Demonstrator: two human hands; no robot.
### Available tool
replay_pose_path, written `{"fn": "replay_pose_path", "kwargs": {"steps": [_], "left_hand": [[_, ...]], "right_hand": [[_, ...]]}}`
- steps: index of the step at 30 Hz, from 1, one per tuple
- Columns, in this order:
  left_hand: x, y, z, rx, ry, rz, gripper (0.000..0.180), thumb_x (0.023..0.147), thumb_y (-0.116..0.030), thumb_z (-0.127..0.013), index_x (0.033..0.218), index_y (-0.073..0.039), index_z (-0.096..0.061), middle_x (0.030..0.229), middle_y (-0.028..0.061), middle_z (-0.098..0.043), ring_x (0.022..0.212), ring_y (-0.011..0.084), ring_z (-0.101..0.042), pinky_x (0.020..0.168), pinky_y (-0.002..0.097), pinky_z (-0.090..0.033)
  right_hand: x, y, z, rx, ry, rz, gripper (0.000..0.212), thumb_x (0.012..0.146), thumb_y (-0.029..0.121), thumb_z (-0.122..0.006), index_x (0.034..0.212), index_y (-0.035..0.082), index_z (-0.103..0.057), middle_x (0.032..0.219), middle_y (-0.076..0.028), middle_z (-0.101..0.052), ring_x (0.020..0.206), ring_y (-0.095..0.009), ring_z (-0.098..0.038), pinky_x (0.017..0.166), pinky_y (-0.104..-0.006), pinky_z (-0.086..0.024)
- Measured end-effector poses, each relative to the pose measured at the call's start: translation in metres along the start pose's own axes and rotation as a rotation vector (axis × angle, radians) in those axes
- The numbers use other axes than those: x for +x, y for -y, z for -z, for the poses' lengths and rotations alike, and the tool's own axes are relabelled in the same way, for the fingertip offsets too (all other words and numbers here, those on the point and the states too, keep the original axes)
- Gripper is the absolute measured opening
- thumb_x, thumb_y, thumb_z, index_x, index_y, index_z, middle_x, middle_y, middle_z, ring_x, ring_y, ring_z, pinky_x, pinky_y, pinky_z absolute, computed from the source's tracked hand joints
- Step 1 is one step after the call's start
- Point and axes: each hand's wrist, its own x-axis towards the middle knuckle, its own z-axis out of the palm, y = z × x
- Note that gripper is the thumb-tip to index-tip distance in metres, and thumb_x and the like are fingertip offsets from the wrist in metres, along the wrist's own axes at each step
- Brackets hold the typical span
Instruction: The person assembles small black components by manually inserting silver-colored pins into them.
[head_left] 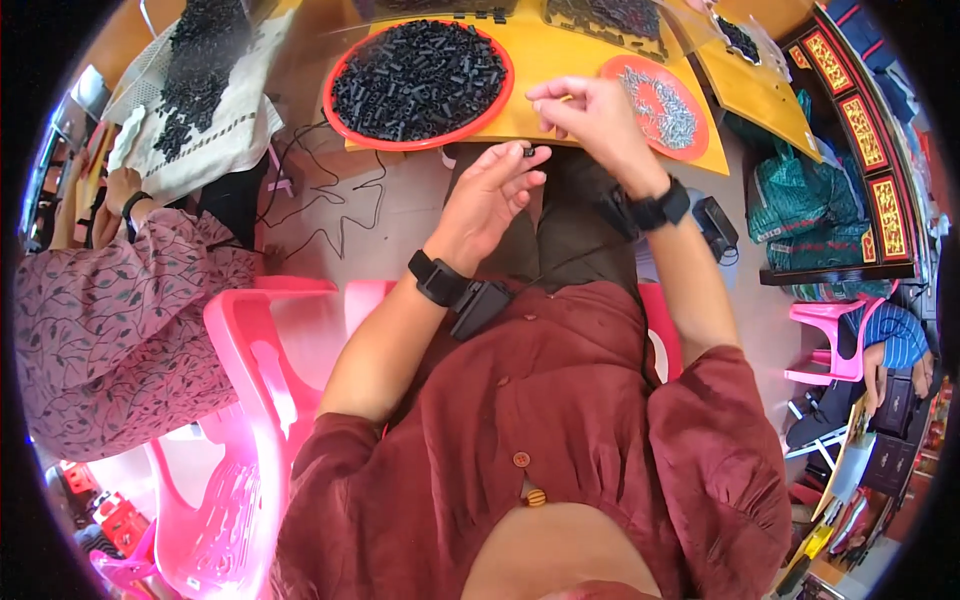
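Note:
My left hand (482,208) is raised just off the table's near edge, palm turned up. Its thumb and fingertips pinch a small black plastic piece (529,152). My right hand (597,118) hovers over the table edge, thumb and forefinger brought together; whatever may be between them is too small to make out. A red round tray (395,144) heaped with small black plastic pieces (418,80) lies ahead of my left hand. Beside my right hand sits a smaller orange-red tray (697,92) of small silvery metal pieces (670,118).
The yellow table (545,55) carries more dark parts at its far side. A co-worker in a patterned top (120,330) sits at left by a cloth-covered table (240,125). Pink chairs (245,370), loose cables (340,200) and green bags (805,200) stand around.

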Motion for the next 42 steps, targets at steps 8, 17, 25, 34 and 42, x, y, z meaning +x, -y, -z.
{"fn": "replay_pose_path", "kwargs": {"steps": [8,17,25,34,42], "left_hand": [[0.004,0.008,0.0,0.046,0.008,0.031,0.012,0.09,-0.021,-0.054,0.099,-0.012,-0.056,0.097,0.002,-0.064,0.078,0.009,-0.061,0.064,0.019,-0.044],[0.004,0.008,0.001,0.041,0.009,0.01,0.016,0.089,-0.018,-0.056,0.103,-0.01,-0.057,0.09,-0.0017,-0.062,0.078,0.008,-0.06,0.063,0.0185,-0.044],[0.003,0.009,0.002,0.047,-0.008,0.002,0.016,0.089,-0.018,-0.056,0.103,-0.009,-0.057,0.09,-0.0006,-0.063,0.078,0.008,-0.059,0.064,0.0188,-0.045],[0.005,0.007,0.003,0.092,-0.017,-0.04,0.015,0.089,-0.018,-0.057,0.1,-0.008,-0.058,0.087,0.0004,-0.063,0.076,0.0076,-0.06,0.063,0.0187,-0.046],[0.005,0.007,-0.001,0.159,-0.017,-0.119,0.016,0.087,-0.02,-0.059,0.098,-0.008,-0.059,0.085,0.0005,-0.062,0.073,0.0076,-0.058,0.063,0.0189,-0.044]], "right_hand": [[-0.06,-0.009,-0.029,0.124,-0.331,0.145,0.012,0.077,0.002,-0.064,0.088,0.001,-0.068,0.083,-0.003,-0.064,0.066,-0.005,-0.056,0.058,-0.0178,-0.043],[-0.074,-0.025,-0.04,0.135,-0.448,0.121,0.013,0.075,0.001,-0.066,0.088,0.002,-0.067,0.083,-0.003,-0.067,0.067,-0.004,-0.055,0.059,-0.0182,-0.042],[-0.078,-0.012,-0.042,0.024,-0.533,0.175,0.026,0.073,0.002,-0.068,0.098,0.002,-0.062,0.085,-0.006,-0.067,0.074,-0.008,-0.061,0.064,-0.0194,-0.044],[-0.077,-0.015,-0.044,-0.085,-0.547,0.232,0.026,0.071,0.0,-0.069,0.096,0.001,-0.062,0.087,-0.007,-0.065,0.08,-0.014,-0.065,0.069,-0.0234,-0.049],[-0.078,-0.01,-0.044,-0.2,-0.568,0.286,0.026,0.071,0.0,-0.069,0.096,0.003,-0.062,0.089,-0.007,-0.061,0.078,-0.015,-0.066,0.066,-0.0245,-0.051]]}}
